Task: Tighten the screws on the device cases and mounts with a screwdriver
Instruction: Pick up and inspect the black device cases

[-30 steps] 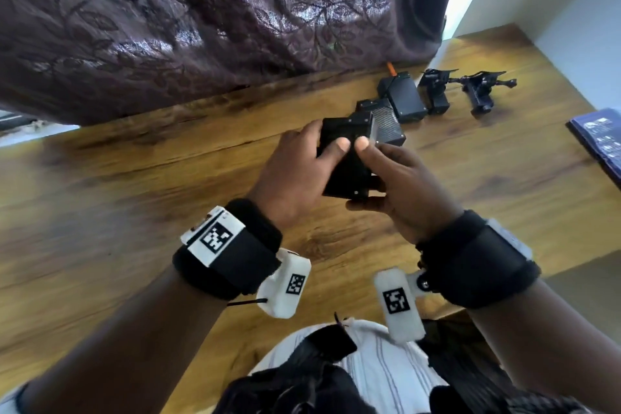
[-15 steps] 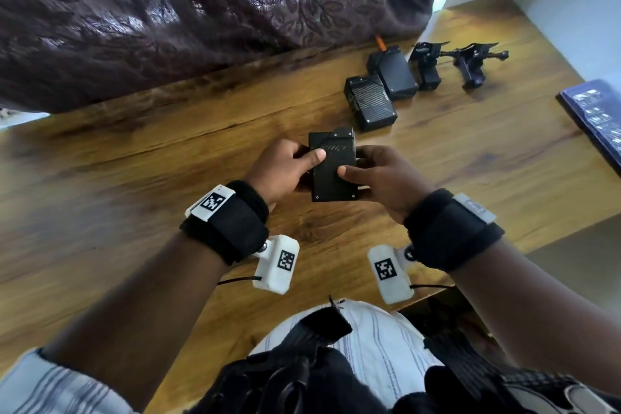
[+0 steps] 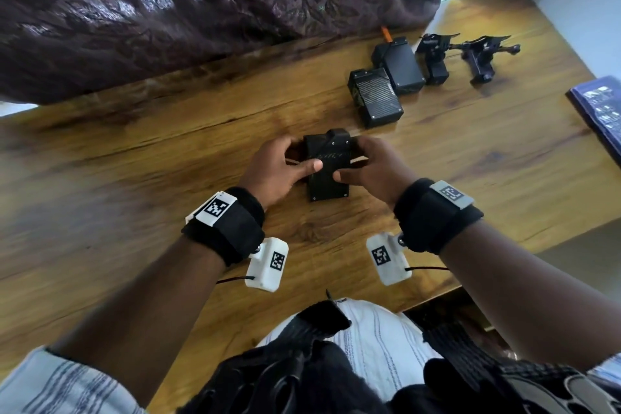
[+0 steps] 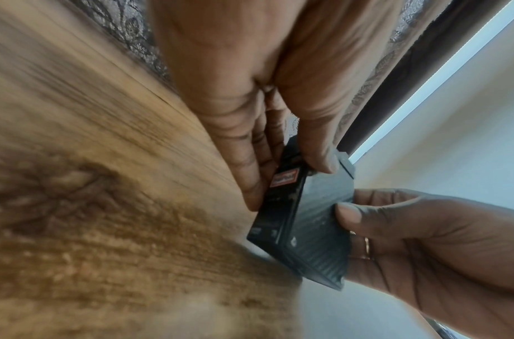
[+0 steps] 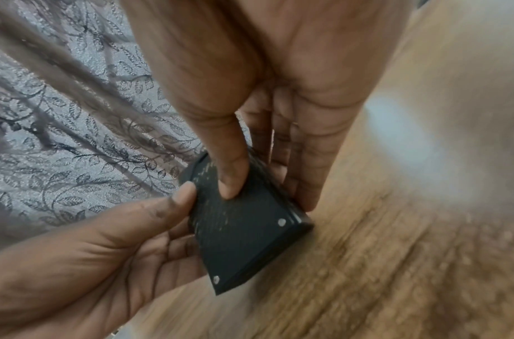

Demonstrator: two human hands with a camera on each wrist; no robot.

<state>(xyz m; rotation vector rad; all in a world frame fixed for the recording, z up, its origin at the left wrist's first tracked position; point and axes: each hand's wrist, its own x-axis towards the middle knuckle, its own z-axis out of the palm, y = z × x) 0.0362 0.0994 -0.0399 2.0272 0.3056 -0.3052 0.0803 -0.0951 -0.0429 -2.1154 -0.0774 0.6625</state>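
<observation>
**Setting the case down flat before any screwdriver work**

At about nine o'clock of the black case (image 3: 327,175), the left hand (image 3: 275,175) grips it, thumb laid across the top face and fingers curled against the left side. The case sits at the centre of the wooden table (image 3: 134,178), its far end toward twelve o'clock; the wrist views suggest its near end is tipped up off the wood, though how much of it touches is unclear. At three o'clock of it, the right hand (image 3: 373,168) grips likewise, thumb on top, fingers down the right side.

The step looks like positioning the case. To do it well, the person should lower it until it lies flat, small silver screws (image 5: 282,221) facing up, and keep one hand pinning it so it cannot spin under a turning tool.

No screwdriver can be made out for certain; an orange tip (image 3: 385,32) shows at one o'clock, behind the two other cases (image 3: 386,87), with the black mounts (image 3: 470,57) further toward two o'clock.
</observation>
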